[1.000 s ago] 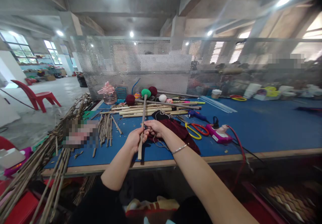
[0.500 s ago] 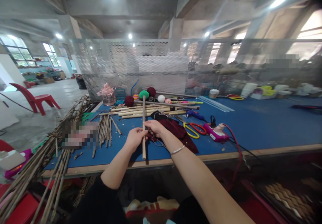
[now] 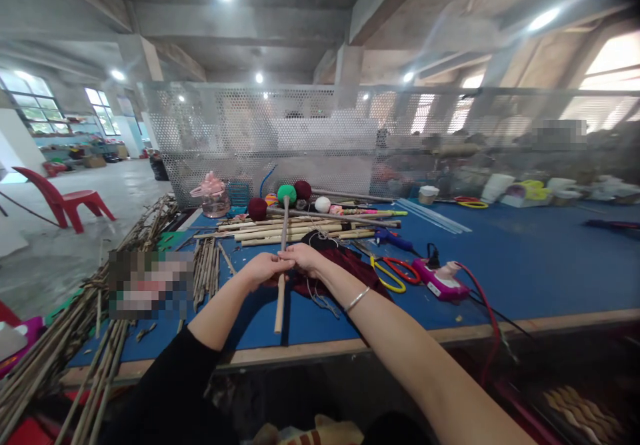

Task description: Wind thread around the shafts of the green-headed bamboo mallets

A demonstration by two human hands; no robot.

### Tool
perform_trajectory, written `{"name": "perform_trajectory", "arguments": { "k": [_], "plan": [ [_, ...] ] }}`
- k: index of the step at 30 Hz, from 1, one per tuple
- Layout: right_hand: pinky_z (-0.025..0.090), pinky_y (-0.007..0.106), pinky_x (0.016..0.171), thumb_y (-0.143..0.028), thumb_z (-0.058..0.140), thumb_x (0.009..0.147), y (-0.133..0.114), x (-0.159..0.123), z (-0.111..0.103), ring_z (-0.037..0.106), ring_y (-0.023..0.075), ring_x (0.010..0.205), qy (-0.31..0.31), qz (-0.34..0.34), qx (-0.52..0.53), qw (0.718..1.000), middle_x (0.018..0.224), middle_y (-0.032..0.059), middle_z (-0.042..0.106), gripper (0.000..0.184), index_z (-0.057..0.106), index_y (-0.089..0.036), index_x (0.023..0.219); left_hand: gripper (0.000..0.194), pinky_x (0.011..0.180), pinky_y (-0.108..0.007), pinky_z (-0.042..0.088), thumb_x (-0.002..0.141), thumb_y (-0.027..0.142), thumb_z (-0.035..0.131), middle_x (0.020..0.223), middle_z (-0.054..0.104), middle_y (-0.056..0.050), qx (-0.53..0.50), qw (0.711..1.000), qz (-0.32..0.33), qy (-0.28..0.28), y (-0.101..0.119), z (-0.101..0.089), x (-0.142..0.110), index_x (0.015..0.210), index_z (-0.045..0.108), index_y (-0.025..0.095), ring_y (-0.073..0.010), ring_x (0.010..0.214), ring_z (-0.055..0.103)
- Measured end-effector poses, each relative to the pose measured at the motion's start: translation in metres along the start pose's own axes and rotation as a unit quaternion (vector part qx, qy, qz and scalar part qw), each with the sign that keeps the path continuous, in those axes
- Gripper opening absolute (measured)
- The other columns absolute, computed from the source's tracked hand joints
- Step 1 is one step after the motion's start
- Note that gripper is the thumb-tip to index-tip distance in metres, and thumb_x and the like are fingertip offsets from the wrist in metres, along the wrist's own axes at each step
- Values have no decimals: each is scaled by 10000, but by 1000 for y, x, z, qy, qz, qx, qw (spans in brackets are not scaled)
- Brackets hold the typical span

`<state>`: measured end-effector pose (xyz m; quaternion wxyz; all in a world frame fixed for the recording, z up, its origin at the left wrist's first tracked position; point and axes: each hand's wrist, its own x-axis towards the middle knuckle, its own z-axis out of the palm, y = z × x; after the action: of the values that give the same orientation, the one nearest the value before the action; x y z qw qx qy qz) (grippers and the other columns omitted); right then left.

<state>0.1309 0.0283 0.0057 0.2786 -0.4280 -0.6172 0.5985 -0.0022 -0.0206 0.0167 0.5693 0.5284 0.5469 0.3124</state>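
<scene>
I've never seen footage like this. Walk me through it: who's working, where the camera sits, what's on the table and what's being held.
There is no machine here: a person works with two bare hands. The view comes from a camera worn on the head, looking forward and down.

The left hand holds a stick with a green ball at its far end. The right hand meets it there, its fingers touching the stick; its exact grip is partly hidden.

On the blue table lie pale sticks, brown twigs, a dark red cloth, scissors with yellow and red handles, and a purple power strip. Farther back are a white ball and a pink-topped bottle.
</scene>
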Motion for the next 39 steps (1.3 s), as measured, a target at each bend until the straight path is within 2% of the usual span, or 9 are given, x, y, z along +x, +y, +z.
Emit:
{"name": "perform_trajectory", "arguments": {
  "k": [3,10,15,17,22,24,31,35,39],
  "plan": [
    [117,173,298,-383,635,652,7,5,-6,231,22,279,18,7,-40,999,345,-83,359,313,453,-151,547,412,361,-173,319,532,503,677,519,587,-74,55,995,-32,-79,4,-5,11,585,575,108,-109,409,514],
    [265,173,384,-286,597,683,4,-9,-12,381,49,391,40,-26,3,999,457,-37,491,206,517,-131,573,376,377,-195,353,563,475,659,466,571,-73,95,986,-17,-138,9,6,24,515,562,114,-100,374,480],
    [326,183,434,-304,609,671,5,-4,-16,441,69,444,72,-28,27,997,521,-15,545,213,520,-129,591,328,372,-180,325,572,439,661,419,511,15,31,995,84,32,-5,19,25,610,518,145,-83,356,449],
    [323,175,435,-315,622,663,8,0,-18,432,59,445,73,-46,27,996,519,-20,540,229,522,-124,585,334,375,-178,316,556,429,676,404,478,40,17,993,100,62,-9,20,25,600,501,148,-69,352,422],
    [143,163,306,-382,619,670,11,6,-31,203,19,300,-64,-10,81,995,385,-99,358,266,497,-146,657,356,499,-192,393,565,432,676,595,587,-18,-89,994,50,-26,-4,16,19,678,548,120,-72,489,506],
    [101,164,293,-377,632,655,11,5,-33,171,15,285,-83,-10,101,991,375,-110,330,273,478,-152,658,356,517,-190,395,572,420,680,643,606,-39,-104,993,36,-50,0,13,17,708,562,112,-69,510,515],
    [207,165,332,-335,677,600,3,0,-23,325,13,319,-6,-74,141,987,507,-39,518,284,495,-126,662,392,497,-193,389,591,408,683,662,599,-30,-115,987,81,-72,2,9,13,833,578,119,-70,503,512],
    [260,180,382,-349,678,584,2,1,-29,382,44,369,29,-87,138,986,470,-46,492,290,511,-125,658,480,445,-178,349,600,437,667,587,562,8,-105,987,121,-16,-3,16,22,946,564,120,-54,442,456],
    [219,181,382,-335,668,601,6,7,-38,308,29,355,72,-75,66,992,407,-64,419,271,502,-121,576,444,419,-175,326,534,410,718,491,499,46,-85,989,115,23,-10,20,31,818,553,110,-48,400,416]
  ]
}}
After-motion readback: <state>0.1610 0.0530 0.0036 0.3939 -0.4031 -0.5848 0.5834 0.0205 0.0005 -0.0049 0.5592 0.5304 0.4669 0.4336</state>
